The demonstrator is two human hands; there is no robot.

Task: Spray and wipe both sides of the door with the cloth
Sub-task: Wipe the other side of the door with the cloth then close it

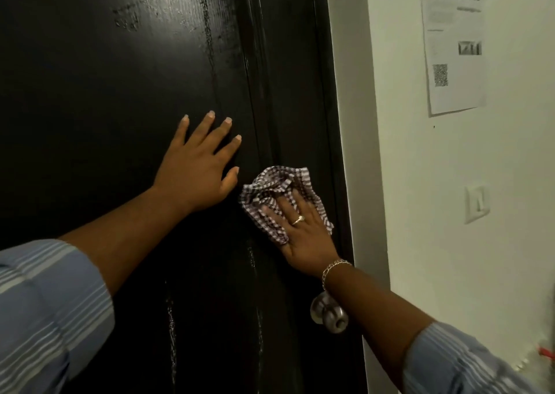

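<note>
While the left hand lies flat with fingers spread on the black door, the right hand presses a checked cloth against it, fingers straight, above the knob.

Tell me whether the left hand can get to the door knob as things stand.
Probably not directly. The left hand lies flat on the door, well above the knob, and the right hand's forearm, pressing the checked cloth, crosses just over the knob.
</note>
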